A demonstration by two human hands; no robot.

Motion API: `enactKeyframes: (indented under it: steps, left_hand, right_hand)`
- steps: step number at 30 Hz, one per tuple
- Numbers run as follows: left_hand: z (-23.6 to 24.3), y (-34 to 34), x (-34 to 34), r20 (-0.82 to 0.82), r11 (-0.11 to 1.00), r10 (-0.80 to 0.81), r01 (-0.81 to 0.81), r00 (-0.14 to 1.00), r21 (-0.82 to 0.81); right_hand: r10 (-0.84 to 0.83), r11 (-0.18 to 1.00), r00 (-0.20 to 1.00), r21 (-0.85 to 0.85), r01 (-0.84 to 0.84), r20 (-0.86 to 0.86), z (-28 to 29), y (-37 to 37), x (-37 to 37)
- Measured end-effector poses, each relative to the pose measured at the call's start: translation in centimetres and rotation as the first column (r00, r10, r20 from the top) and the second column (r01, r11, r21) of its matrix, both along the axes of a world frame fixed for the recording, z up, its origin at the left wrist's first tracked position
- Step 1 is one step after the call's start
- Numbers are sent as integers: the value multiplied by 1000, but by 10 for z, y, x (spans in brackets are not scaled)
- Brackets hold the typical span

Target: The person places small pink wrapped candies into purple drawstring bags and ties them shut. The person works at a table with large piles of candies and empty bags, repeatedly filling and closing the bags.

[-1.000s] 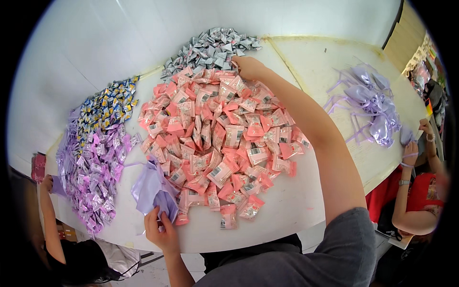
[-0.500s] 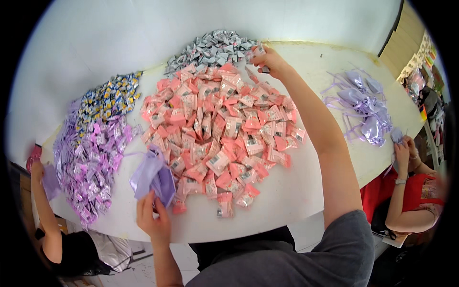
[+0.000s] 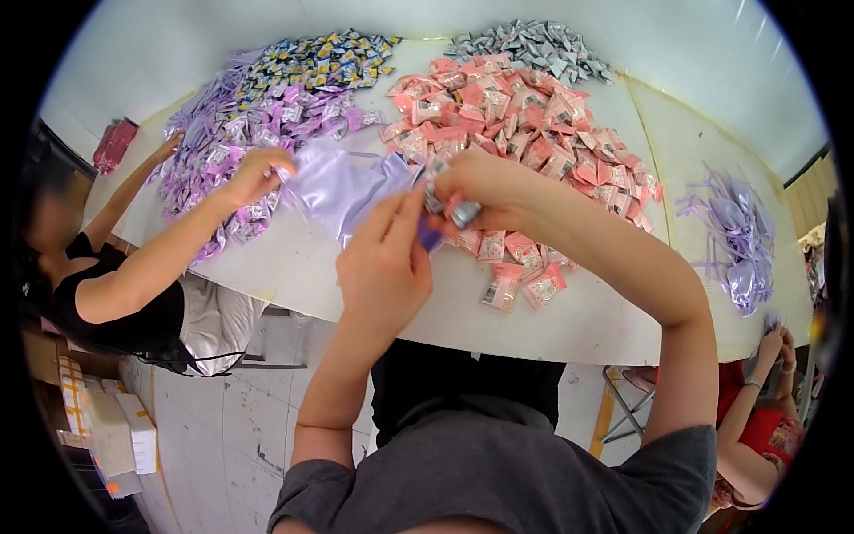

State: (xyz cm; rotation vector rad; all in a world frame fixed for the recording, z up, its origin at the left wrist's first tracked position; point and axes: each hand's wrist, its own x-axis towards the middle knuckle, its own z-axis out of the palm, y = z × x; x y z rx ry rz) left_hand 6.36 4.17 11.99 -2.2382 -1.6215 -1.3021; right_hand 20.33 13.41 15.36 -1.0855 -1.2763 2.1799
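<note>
My left hand (image 3: pixel 384 271) is closed on the edge of a lavender satin pouch (image 3: pixel 427 238), largely hidden behind its fingers. Pressed close beside it, my right hand (image 3: pixel 485 182) grips a few small silver-grey packets (image 3: pixel 463 214) at the pouch's mouth. Shiny lavender satin (image 3: pixel 342 187) stretches left from my fingers to a co-worker's hand (image 3: pixel 261 175); whether this is the same pouch or a second one, I cannot tell. Beneath and behind my right hand spreads a heap of pink wrapped packets (image 3: pixel 556 133). Motion slightly blurs both my hands.
Silver-grey packets (image 3: pixel 534 49) form a pile at the back. Purple packets (image 3: pixel 285 116) and blue-yellow packets (image 3: pixel 325 62) lie back left. Filled lavender pouches (image 3: pixel 743 231) rest on the right of the white table (image 3: pixel 587 307). Co-workers sit at both sides; cartons (image 3: pixel 107 432) stand lower left.
My right hand has come from the grey pile to the pouch, bringing grey packets. My left hand has risen to meet it. The view has shifted left, and the left co-worker's hand now reaches in.
</note>
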Motion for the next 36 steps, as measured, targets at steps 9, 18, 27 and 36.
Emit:
enactKeyframes:
  steps: [9, 18, 27, 36]
  left_hand:
    - [6, 12, -18, -31, 950, 311, -310, 950, 23]
    - [-11, 26, 10, 137, 986, -28, 5, 990, 168]
    - [-23, 29, -35, 104, 954, 204, -221, 973, 202]
    - [-38, 33, -48, 672, 990, 102, -9, 733, -141]
  right_hand:
    - [-133, 904, 876, 419, -84, 464, 25, -20, -21]
    - [-71, 956, 963, 294, -10, 261, -62, 66, -25]
    - [-190, 727, 758, 608, -319, 625, 29, -18, -38]
    - [-293, 313, 890, 915, -256, 349, -8, 14, 30]
